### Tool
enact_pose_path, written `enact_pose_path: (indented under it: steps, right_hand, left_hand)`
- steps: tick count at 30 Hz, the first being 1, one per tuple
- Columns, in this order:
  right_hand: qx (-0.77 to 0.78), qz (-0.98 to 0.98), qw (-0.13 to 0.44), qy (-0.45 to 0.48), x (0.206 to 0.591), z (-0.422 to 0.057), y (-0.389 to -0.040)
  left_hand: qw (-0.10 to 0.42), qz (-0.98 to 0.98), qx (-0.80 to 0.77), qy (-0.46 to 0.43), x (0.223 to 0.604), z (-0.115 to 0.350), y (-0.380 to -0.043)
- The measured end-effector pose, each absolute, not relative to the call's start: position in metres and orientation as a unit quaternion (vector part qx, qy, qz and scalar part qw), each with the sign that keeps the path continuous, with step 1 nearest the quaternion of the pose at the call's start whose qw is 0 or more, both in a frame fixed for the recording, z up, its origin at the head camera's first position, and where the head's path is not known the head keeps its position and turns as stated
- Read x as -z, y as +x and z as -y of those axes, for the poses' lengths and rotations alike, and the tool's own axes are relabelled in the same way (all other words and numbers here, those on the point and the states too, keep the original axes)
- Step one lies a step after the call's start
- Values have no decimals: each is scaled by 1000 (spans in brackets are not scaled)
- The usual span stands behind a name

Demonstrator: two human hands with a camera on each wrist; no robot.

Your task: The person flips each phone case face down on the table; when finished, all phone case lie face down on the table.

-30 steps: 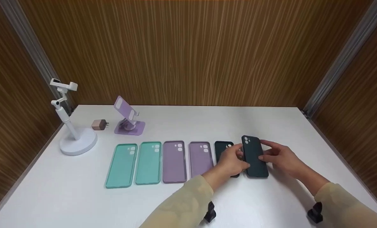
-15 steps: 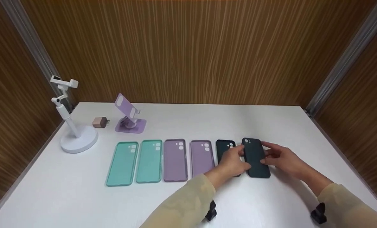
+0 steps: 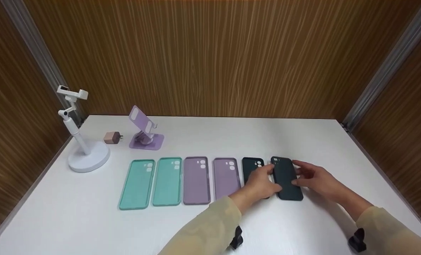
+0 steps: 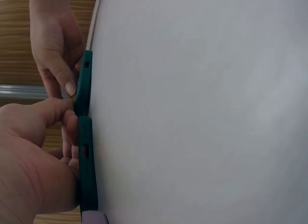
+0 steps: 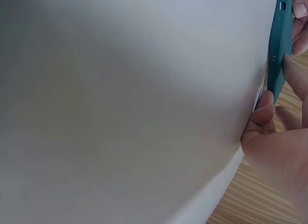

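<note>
At the right end of a row, a dark teal phone case (image 3: pixel 287 180) lies back side up, between both hands. My left hand (image 3: pixel 260 181) holds its left edge with thumb and fingers, reaching over a second dark phone case (image 3: pixel 251 164) that lies hollow side up. My right hand (image 3: pixel 318 180) pinches the right edge, thumb on the back and fingers at the side. In the right wrist view the held case (image 5: pixel 280 46) is tilted, its right edge on the fingers of the right hand (image 5: pixel 276 137). The left wrist view shows both cases edge-on, side by side.
Further left in the row lie two purple phone cases (image 3: pixel 196 180) and two mint green phone cases (image 3: pixel 137 184), hollow side up. Behind them stand a purple phone stand (image 3: pixel 146 141), a charger plug (image 3: pixel 112 137) and a white stand (image 3: pixel 89 157). Wood-pattern panels (image 3: pixel 210 60) enclose the white table.
The held case has come down toward the table and tipped flatter, shifting slightly right and nearer. Both hands keep their hold and moved with it. The other cases stay in place.
</note>
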State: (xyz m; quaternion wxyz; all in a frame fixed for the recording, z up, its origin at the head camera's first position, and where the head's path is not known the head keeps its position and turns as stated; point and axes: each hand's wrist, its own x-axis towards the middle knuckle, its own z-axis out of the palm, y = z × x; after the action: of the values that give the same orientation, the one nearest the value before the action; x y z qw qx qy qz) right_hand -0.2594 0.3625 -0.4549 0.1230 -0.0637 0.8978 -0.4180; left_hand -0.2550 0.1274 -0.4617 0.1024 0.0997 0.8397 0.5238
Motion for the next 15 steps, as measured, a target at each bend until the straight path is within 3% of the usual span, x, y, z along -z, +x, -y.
enact_pose_path:
  steps: [15]
  right_hand:
    - [417,-903,100,-34,450,-359,-257]
  left_hand:
    - [81,-816,-562,111,438,-104,-254]
